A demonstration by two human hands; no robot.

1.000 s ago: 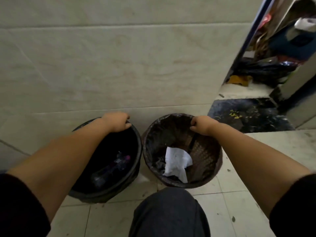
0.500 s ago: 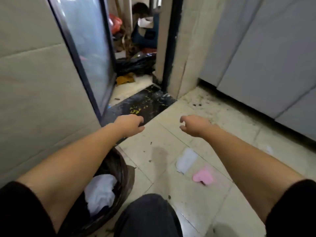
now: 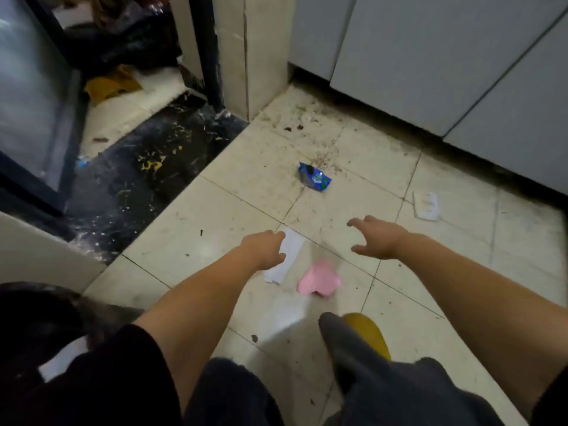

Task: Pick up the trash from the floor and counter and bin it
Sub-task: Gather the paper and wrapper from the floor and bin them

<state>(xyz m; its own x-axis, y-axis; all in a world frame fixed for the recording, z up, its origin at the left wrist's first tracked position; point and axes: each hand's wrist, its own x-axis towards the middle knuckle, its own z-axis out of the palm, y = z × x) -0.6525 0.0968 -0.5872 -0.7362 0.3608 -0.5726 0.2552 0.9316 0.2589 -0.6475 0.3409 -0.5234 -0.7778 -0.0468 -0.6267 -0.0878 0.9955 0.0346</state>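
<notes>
Two hands hover over floor litter: left hand (image 3: 265, 251) loosely curled above white paper (image 3: 285, 256), right hand (image 3: 379, 239) fingers spread, empty.

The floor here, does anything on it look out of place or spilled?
Yes. Litter lies on the tiles: a white paper strip, a crumpled pink paper, a blue wrapper and a white scrap. Dark crumbs are scattered by the cabinets.

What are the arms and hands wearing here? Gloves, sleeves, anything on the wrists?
No gloves: the left hand and right hand are bare, with nothing visible on the wrists. Both forearms are bare too. Black sleeves are pushed up around the elbows, showing at the bottom corners of the head view. No markings visible.
</notes>
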